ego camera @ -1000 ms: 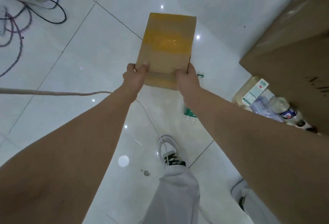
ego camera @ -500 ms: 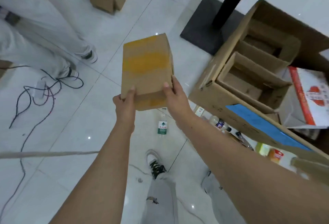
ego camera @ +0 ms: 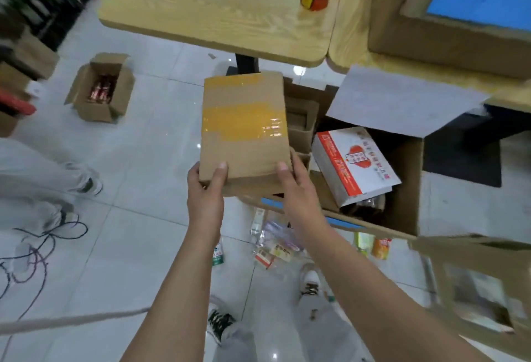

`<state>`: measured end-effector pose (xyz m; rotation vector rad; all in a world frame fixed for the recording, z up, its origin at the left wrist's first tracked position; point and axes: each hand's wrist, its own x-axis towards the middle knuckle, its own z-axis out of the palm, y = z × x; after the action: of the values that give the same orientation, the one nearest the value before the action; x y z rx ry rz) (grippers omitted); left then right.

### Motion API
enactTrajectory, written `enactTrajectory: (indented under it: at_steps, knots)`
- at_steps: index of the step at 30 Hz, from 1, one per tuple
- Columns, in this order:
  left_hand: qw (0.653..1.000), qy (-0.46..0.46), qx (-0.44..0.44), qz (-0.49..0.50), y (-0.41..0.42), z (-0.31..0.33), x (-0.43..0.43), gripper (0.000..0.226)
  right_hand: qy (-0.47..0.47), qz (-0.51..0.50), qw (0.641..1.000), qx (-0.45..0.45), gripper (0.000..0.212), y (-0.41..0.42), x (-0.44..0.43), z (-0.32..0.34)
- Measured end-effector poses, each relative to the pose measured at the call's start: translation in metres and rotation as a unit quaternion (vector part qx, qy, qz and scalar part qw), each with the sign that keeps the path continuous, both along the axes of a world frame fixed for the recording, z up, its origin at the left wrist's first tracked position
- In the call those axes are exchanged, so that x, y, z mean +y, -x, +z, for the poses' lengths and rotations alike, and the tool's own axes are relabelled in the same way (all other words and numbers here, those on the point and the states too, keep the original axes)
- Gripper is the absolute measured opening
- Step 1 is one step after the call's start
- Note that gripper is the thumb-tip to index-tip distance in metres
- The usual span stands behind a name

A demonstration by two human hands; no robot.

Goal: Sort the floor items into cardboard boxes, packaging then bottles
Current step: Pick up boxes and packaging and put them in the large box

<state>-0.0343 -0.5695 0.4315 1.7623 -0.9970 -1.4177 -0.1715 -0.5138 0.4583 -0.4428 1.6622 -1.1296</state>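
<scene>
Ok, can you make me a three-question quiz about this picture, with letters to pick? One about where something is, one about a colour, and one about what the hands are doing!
1. Where is the white-and-red carton?
A. on the table
B. inside the big open box
C. on the floor

2. What colour is the tape on the held box?
A. yellow
B. blue
C. green

3. How is the held box carried?
A. lying on the floor
B. by one hand
C. by the left hand and right hand together

Answers: 1 B, it leans inside that box's walls. 2 A, a yellow band crosses its top. 3 C, both hands grip its near end.
</scene>
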Motion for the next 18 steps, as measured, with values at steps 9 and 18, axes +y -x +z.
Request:
enactTrajectory:
  at_steps: [9,18]
  knots:
    - [0.973,-0.063,-0.026,-0.221,0.183,-0.055,0.043,0.053,-0.091,-0.173,0.98,0.025,0.044,0.174,0.083,-0.073]
    - [0.924,-0.16,-0.047,-0.343,0.278,-0.106,0.038,0.06,-0.184,-0.184,0.961,0.092,0.056,0.258,0.088,-0.133]
